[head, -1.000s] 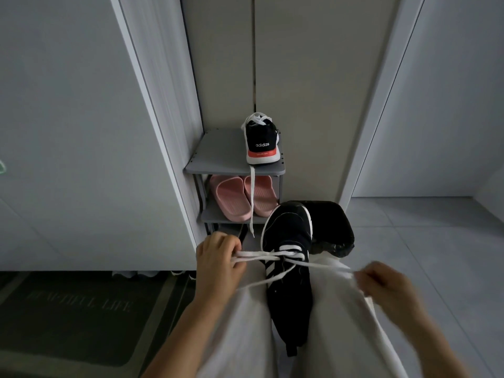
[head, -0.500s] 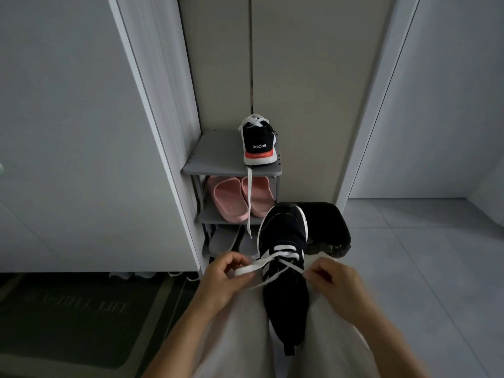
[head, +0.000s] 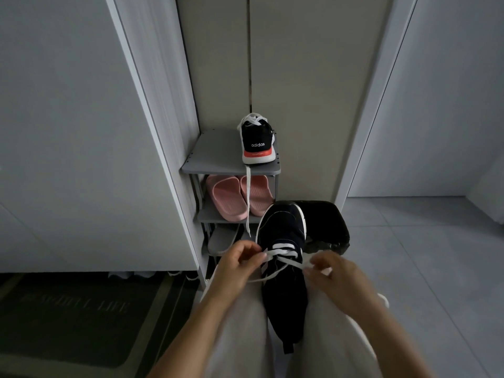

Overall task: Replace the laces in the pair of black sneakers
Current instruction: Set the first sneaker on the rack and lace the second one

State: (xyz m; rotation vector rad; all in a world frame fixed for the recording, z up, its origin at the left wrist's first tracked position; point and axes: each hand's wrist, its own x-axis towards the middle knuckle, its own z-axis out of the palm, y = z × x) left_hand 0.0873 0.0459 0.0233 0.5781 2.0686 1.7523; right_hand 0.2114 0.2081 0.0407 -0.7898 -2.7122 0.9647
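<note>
Left hand (head: pixel 240 264) was curled, thumb and fingertips pinching one end of the white lace (head: pixel 281 253) just beside the black sneaker (head: pixel 283 268). Right hand (head: pixel 338 279) was curled too, a little blurred, and gripped the other end of the lace on the far side of the shoe. Between the two hands the sneaker lay on the person's lap, wedged between pale trouser legs (head: pixel 240 336), toe pointing away from them. The lace ran straight across near the toe, then crossed over itself once before reaching the hands.

Beyond the left hand stood a grey shoe rack (head: pixel 215 156). On its top shelf sat the second sneaker (head: pixel 257 143), heel towards the hands, with a red band above its white sole. A loose lace (head: pixel 248 197) hung from it over the shelf edge, down past the pink slippers (head: pixel 226 197) on the shelf below. Just past the right hand, on the tiled floor (head: pixel 422 255), lay a dark bundle (head: pixel 324 222); I could not tell what it was. Well off to the left of the left hand was a dark doormat (head: pixel 68 317).
</note>
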